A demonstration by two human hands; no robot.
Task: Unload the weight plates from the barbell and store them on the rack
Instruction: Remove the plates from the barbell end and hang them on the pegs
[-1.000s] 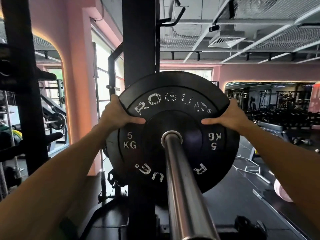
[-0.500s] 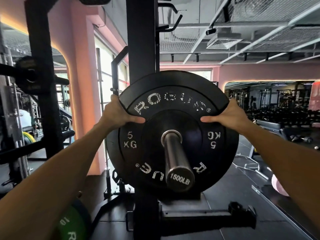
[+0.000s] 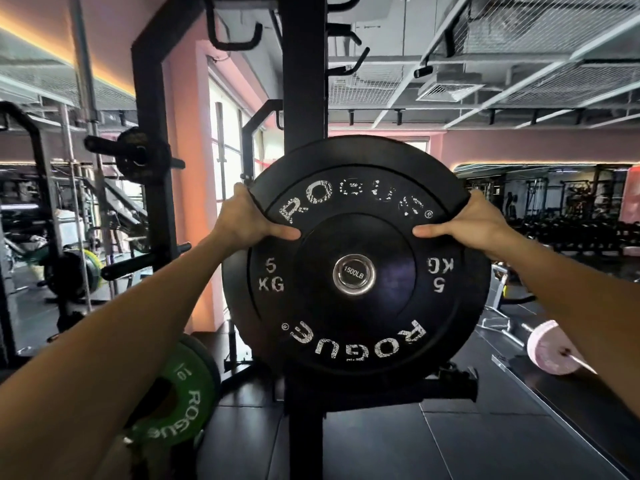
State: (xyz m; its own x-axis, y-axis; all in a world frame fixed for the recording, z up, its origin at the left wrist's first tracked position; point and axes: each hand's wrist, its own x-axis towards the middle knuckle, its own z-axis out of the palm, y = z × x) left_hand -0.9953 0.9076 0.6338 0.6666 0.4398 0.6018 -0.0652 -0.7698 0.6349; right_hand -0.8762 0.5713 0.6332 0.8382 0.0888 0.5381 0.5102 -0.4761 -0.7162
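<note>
A black 5 kg weight plate (image 3: 356, 317) faces me at the centre of the head view. The silver barbell sleeve end (image 3: 354, 274), marked 1500LB, sits flush in its centre hole. My left hand (image 3: 246, 220) grips the plate's upper left rim, thumb across its face. My right hand (image 3: 474, 225) grips the upper right rim the same way. A second black plate (image 3: 235, 299) shows just behind on the left. The black rack upright (image 3: 304, 81) rises right behind the plate.
A green 10 kg plate (image 3: 180, 393) stands low on the left. Storage pegs (image 3: 138, 261) stick out of the rack post at left, one higher peg carrying a small black plate (image 3: 138, 155). A pink plate on a bar (image 3: 550, 348) lies on the floor at right.
The plate has slid along the sleeve toward me, from well down the bar to its very end. My view has pulled back and left, and both hands keep their grip.
</note>
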